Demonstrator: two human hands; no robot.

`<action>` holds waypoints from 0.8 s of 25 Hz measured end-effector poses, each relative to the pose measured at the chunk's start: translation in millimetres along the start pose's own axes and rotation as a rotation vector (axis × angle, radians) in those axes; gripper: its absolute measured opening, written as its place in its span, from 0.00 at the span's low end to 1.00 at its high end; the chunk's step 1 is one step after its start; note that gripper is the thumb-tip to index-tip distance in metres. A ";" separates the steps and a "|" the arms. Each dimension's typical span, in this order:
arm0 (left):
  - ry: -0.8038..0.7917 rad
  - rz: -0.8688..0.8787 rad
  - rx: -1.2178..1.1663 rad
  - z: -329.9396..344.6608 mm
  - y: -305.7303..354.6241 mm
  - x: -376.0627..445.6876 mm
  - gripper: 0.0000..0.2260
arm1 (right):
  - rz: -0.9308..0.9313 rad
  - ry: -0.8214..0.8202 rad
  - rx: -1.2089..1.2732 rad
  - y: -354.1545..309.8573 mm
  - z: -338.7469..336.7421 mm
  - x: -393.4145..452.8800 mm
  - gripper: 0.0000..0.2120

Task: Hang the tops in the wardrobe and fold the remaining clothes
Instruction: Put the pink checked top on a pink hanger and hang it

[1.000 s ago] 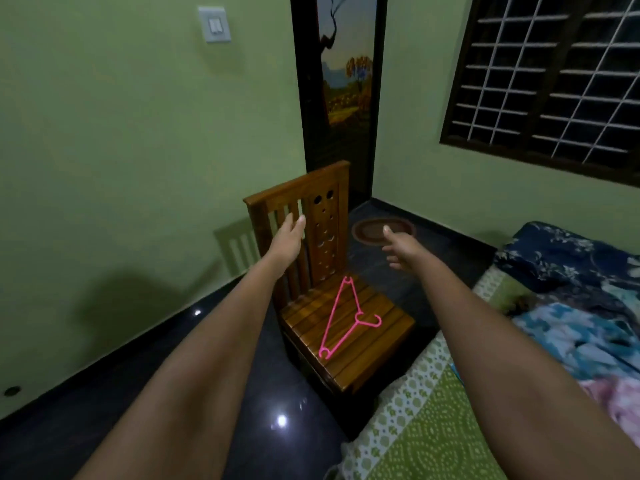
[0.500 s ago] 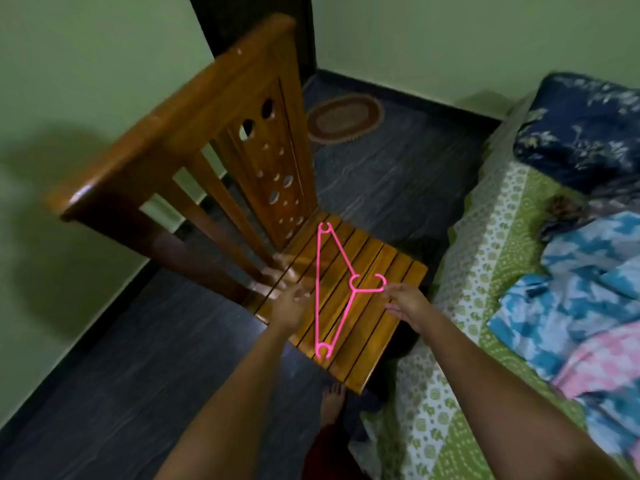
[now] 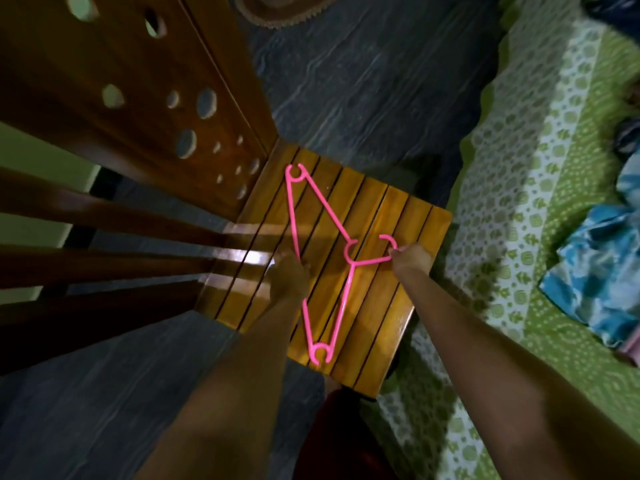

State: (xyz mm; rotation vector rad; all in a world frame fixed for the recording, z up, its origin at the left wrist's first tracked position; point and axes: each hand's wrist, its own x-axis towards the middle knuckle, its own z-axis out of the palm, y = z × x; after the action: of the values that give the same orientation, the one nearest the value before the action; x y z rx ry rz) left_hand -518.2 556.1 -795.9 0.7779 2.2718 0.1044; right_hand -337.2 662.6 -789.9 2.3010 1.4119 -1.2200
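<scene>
A thin pink hanger (image 3: 320, 251) lies flat on the slatted chair (image 3: 377, 271) seat. The right hand (image 3: 412, 259) pinches its hook in curled fingers; the left hand (image 3: 289, 278) touches its long bar, fingers blurred, grip unclear. Beside the chair, a green bed (image 3: 519, 209) carries blue clothes (image 3: 595, 278).

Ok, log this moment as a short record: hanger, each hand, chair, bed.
hanger: pink, lying flat on the chair seat
left hand: on the hanger's long bar; grip unclear
right hand: fingers pinch the hanger's hook
chair: wooden, slatted seat, backrest at left
bed: green patterned sheet at right, with blue clothes on it
</scene>
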 end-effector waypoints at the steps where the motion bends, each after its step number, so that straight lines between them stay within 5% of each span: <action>1: 0.018 -0.003 0.034 3.5 1.9 2.5 0.17 | 0.001 0.017 0.027 2.8 3.0 -0.1 0.16; 4: 0.045 -0.049 0.029 7.7 4.2 7.0 0.15 | 0.019 0.056 0.218 4.9 0.8 -7.5 0.13; 9: -0.094 0.013 -0.042 2.2 19.7 -20.0 0.15 | 0.066 -0.109 0.904 15.0 -28.0 -31.2 0.13; 15: -0.230 0.079 -0.366 33.2 91.1 -112.1 0.07 | -0.104 -0.245 1.109 110.7 -122.0 -68.7 0.09; 20: -0.340 0.185 -0.506 105.1 186.3 -267.7 0.15 | -0.242 -0.143 1.197 255.3 -214.3 -118.2 0.04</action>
State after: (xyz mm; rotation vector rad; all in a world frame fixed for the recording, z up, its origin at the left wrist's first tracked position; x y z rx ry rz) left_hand -205.9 542.2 -655.8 0.6692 1.7413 0.5657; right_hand -38.4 561.4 -630.2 2.5369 1.0109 -2.8029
